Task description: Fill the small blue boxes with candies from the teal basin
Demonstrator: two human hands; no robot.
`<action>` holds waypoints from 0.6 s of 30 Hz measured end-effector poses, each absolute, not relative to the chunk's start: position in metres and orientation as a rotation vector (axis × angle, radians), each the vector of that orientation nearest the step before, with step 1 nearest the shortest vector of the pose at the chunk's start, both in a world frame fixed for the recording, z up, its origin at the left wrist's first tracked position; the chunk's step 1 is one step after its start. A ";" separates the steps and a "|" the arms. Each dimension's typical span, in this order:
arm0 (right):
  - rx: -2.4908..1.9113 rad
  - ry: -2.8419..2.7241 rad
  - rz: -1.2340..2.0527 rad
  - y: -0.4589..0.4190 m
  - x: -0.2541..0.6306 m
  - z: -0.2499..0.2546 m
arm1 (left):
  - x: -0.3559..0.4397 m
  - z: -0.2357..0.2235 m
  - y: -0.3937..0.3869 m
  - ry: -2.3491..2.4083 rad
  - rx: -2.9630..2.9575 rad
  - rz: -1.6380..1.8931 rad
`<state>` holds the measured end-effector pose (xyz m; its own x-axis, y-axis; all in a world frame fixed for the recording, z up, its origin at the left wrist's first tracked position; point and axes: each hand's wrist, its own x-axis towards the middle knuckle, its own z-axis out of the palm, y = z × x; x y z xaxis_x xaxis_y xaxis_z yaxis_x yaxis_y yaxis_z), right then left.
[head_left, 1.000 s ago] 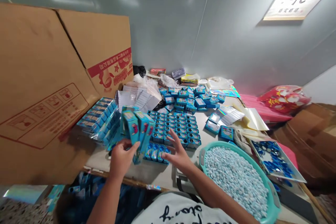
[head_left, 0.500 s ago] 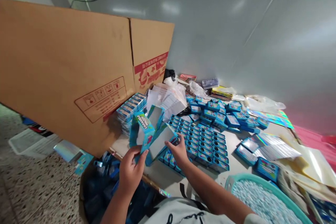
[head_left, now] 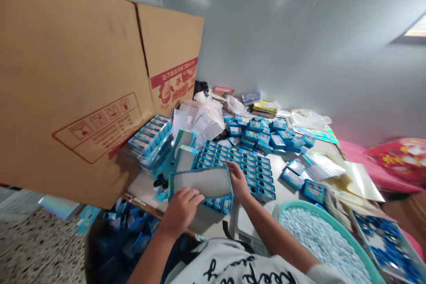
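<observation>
An open blue cardboard display box with a pale inside lies across the front of the table, held level. My left hand grips its front wall, fingers curled over the edge into the box. At the box's far right corner, my right hand has its fingers closed on the end wall. Right behind stand rows of small blue boxes with dark round holes; more small boxes show just under the display box's front edge. Two further open blue boxes rest behind it on the left.
A large brown carton rises on the left. Wrapped blue packs stand beside it. Loose small boxes are heaped at the back. A turquoise basket of small wrapped pieces is at right front. Below the table's left edge, a bin holds blue boxes.
The display box has turned from upright and folded open between my hands to lying level. My left hand has shifted to its front wall, my right to its right end. The view has swung right.
</observation>
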<state>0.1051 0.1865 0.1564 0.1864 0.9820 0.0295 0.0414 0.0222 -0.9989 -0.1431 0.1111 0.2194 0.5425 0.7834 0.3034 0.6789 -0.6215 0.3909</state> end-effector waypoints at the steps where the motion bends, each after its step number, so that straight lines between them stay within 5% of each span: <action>1: -1.345 -1.086 0.991 0.165 0.128 0.153 | -0.135 0.213 0.120 1.162 2.591 0.559; 11: -1.771 -0.848 0.841 -0.020 0.226 0.109 | -0.106 0.132 0.176 0.947 2.406 0.103; 18: -1.924 -0.879 0.517 -0.055 0.269 0.137 | -0.098 0.135 0.159 1.060 2.524 0.483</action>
